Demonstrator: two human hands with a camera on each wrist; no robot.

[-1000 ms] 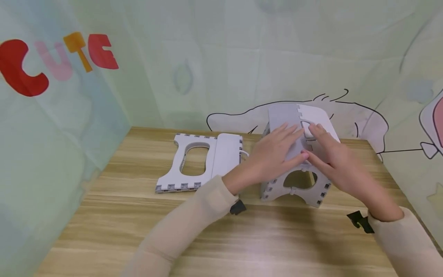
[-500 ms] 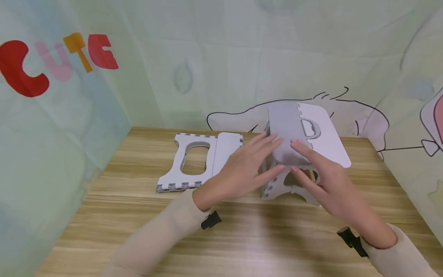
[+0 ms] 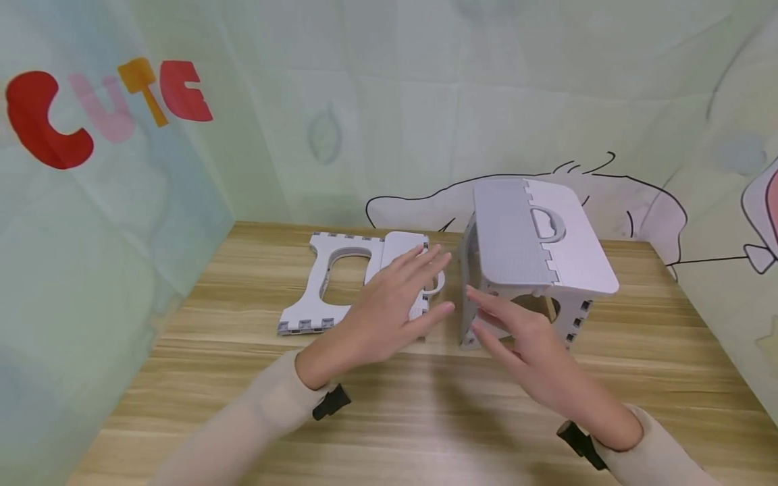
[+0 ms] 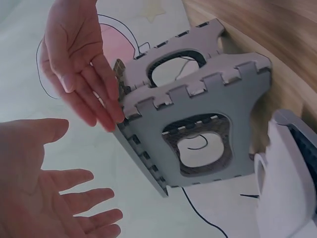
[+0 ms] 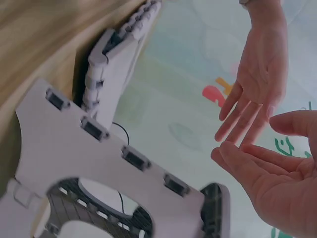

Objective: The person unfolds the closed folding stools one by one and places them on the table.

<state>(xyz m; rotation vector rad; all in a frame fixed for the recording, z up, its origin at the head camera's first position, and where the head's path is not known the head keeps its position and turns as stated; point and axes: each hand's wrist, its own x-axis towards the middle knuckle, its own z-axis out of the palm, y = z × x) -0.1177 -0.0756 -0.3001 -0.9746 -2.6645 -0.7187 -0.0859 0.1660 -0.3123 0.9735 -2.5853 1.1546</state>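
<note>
A grey-and-white folding step stool (image 3: 516, 236) stands unfolded at the right of the table, its handle loop on top. To its left a second folding step stool (image 3: 395, 256) lies folded flat. My left hand (image 3: 389, 304) is over the folded stool's near right part with fingers extended, hiding some of it; whether it touches cannot be told. My right hand (image 3: 535, 344) is in front of the standing stool, fingers loosely extended and holding nothing. In the left wrist view the left hand (image 4: 44, 183) is apart from the standing stool (image 4: 208, 124).
Both stools are on a wood-grain table (image 3: 425, 405), near its back edge. A printed cloth backdrop (image 3: 340, 101) rises behind and at both sides. Dark straps (image 3: 331, 401) show at both wrists.
Both hands have come off the standing stool's top and moved left and nearer to me. The left hand is now over the folded stool. Both stools stay in place.
</note>
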